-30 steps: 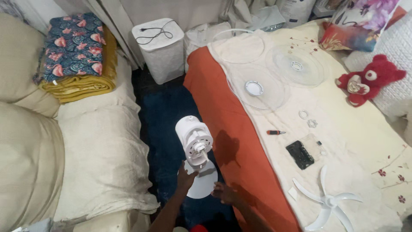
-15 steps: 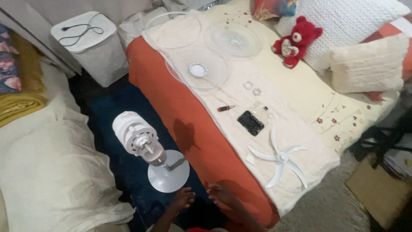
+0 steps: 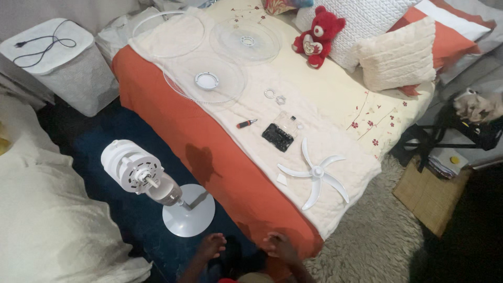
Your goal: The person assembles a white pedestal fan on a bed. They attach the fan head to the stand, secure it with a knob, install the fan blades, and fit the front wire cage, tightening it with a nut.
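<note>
A white fan motor on its round base (image 3: 187, 212) stands on the dark blue floor beside the bed, its shaft pointing toward me. My left hand (image 3: 210, 246) hovers just below the base, fingers apart, holding nothing. My right hand (image 3: 280, 245) rests near the orange blanket's lower corner, also holding nothing. On the cream bedspread lie a white fan blade (image 3: 315, 173), two clear grille halves (image 3: 245, 40) (image 3: 207, 81), a ring (image 3: 166, 34), a small screwdriver (image 3: 246, 123), a black flat item (image 3: 277, 137) and small white nuts (image 3: 275, 96).
A red teddy bear (image 3: 317, 35) and cream pillows (image 3: 395, 52) sit at the bed's head. A white hamper with a black cable (image 3: 50, 50) stands at the upper left. Cream bedding (image 3: 47, 220) lies to the left. A shaggy rug, box (image 3: 430, 196) and black stand (image 3: 440, 136) are on the right.
My left hand let go of the fan base and both hands drew back toward me. The view swung right, showing more of the bed and the rug.
</note>
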